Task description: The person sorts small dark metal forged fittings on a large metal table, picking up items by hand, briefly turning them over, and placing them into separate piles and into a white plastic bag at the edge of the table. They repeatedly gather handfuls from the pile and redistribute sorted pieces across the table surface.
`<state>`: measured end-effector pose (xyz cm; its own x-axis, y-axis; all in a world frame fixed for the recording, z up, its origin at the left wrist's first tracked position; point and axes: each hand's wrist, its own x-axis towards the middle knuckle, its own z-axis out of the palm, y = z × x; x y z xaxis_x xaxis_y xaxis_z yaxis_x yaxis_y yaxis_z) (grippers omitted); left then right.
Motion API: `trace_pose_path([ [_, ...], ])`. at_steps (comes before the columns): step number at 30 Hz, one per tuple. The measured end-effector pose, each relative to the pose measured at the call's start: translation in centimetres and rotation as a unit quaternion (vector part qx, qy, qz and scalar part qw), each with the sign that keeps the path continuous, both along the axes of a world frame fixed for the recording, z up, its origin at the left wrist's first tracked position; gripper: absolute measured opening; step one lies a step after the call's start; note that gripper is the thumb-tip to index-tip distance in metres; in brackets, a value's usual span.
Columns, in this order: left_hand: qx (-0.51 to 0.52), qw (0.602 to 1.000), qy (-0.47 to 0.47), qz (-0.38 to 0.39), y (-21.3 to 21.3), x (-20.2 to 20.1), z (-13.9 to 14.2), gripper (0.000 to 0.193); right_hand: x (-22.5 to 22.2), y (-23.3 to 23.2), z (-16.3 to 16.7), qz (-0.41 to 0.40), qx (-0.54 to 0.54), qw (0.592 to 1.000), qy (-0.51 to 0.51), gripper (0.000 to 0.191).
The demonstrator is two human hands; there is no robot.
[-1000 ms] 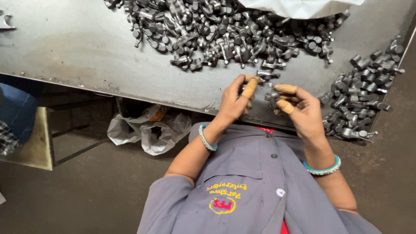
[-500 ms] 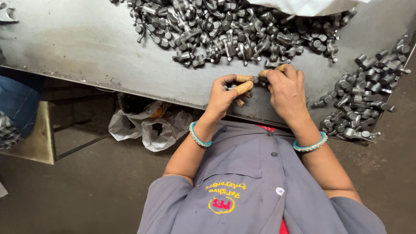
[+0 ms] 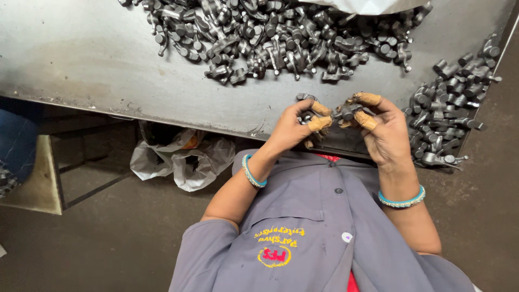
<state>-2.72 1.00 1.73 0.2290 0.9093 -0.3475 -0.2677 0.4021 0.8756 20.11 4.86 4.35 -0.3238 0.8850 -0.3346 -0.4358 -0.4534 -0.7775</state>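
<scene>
The left hand pinches a small dark metal part between thumb and fingers, its grip narrow and closed on the piece. The right hand holds a second part the same way, thumb and forefinger tight around it. The two parts sit just beside each other, over the near edge of the counter; whether they touch I cannot tell. Several fingertips on both hands wear tan wrapping.

Each wrist carries a turquoise bangle. The grey shirt has buttons down the front and a yellow-and-red embroidered badge on the chest.

On the grey steel counter, a big heap of like forged parts lies across the far side, well apart from the hands. A smaller pile sits at the right end, near the right hand. A white bag shows at the top edge.

Under the counter, crumpled plastic bags lie on the dark floor, beside a metal frame.
</scene>
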Motion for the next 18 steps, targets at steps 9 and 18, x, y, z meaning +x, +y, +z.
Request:
trace_pose_path([
  [9, -0.092, 0.983, -0.157, -0.008, -0.5, 0.7, -2.0, 0.025, 0.6, -0.5, -1.7, 0.019, -0.077, 0.997, 0.006, 0.030],
  [18, -0.164, 0.956, -0.241, -0.023, -0.8, 1.0, -2.4, 0.040, 0.9, -0.6, -3.2, 0.028, -0.086, 0.996, 0.017, 0.030],
])
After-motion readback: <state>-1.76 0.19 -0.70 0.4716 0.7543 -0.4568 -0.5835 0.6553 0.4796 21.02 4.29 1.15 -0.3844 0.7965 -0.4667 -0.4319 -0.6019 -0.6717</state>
